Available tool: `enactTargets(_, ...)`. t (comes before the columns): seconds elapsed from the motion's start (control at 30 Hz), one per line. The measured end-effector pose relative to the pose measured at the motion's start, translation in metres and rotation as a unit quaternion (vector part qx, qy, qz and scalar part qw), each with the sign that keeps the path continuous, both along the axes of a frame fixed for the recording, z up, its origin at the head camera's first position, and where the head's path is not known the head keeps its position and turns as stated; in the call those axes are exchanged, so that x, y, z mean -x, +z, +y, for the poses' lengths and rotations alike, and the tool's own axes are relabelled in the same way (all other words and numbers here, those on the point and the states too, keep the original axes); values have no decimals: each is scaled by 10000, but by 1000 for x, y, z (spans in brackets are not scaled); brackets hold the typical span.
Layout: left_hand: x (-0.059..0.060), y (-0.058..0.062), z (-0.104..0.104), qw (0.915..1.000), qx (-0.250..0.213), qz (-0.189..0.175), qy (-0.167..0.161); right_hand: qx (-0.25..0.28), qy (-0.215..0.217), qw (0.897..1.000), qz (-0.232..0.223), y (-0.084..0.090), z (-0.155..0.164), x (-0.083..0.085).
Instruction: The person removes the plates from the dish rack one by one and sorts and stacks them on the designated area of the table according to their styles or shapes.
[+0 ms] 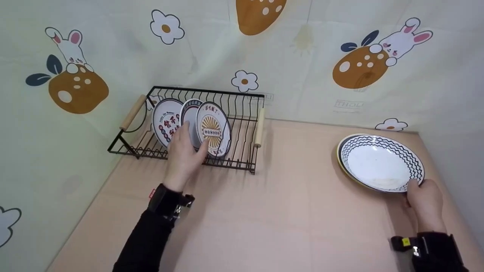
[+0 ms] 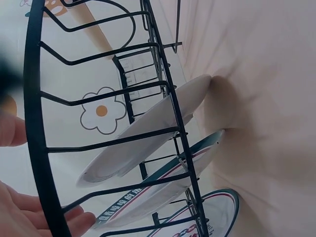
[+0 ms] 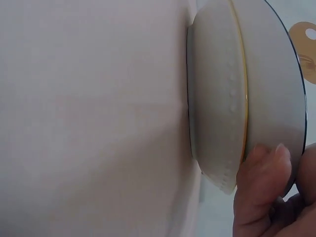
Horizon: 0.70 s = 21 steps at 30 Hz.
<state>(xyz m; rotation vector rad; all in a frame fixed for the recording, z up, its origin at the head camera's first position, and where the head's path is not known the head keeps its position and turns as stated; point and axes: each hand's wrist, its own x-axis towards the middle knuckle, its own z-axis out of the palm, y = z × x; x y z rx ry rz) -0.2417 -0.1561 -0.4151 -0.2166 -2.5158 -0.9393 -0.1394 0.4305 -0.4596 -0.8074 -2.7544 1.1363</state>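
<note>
Left hand (image 1: 184, 151), fingers loosely spread, touches the middle plate (image 1: 190, 120) standing in the dish rack (image 1: 242, 113) at the tabletop's far left edge. Right hand (image 1: 425, 202) pinches the zigzag plate's (image 1: 380, 162) rim near the right edge.

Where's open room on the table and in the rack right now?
Bare tabletop lies between the rack and the stacked plates that the right hand grips. The rack's right-hand slots by the wooden handle stand empty. Its left half is crowded: three upright plates and the left hand.
</note>
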Motion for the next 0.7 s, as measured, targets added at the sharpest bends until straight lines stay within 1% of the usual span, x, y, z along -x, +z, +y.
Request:
enactTargets(0.1, 3, 1, 2, 9999, 57, 86, 60, -308, -13, 9995, -9, -1, 1, 1)
enactTargets(0.17, 5, 2, 3, 9999, 89, 115, 79, -343, -18, 9994, -32, -2, 1, 1)
enactTargets(0.33, 9, 4, 6, 9998, 133, 115, 62, -231, 77, 9996, -136, -1, 2, 1)
enactTargets(0.53, 12, 8, 8, 9999, 128, -21, -20, -33, 285, 9992, -270, 2, 2, 0)
enactTargets(0.7, 15, 11, 10, 9994, 278, -181, -12, -127, 386, 9986, -325, 4, 2, 1)
